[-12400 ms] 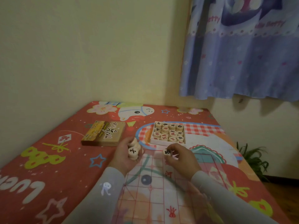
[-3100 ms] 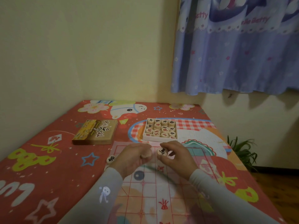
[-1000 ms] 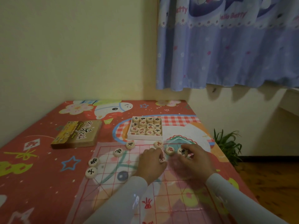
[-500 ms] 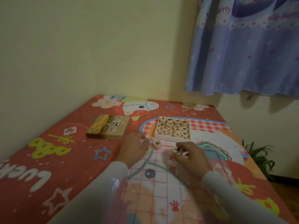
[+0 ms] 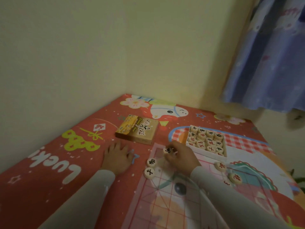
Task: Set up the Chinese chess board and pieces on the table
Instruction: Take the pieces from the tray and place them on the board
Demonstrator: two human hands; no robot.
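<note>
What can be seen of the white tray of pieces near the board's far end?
The tray is a shallow white open box, lidless, lying flat on the red tablecloth just beyond the board. It holds round, pale, wood-like pieces packed in rows of four, faces up, marked in red or black characters. The right hand is close beside its near left corner; contact cannot be told.

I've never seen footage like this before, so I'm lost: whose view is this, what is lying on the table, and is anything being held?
There is no machine: a camera worn on a person's head looks down at their own two hands. The left hand rests flat on the red tablecloth, holding nothing. The right hand pinches a round chess piece over the far corner of the see-through board sheet. Beyond lie an open tray of pieces and the box lid. A few discs already sit on the sheet.
</note>
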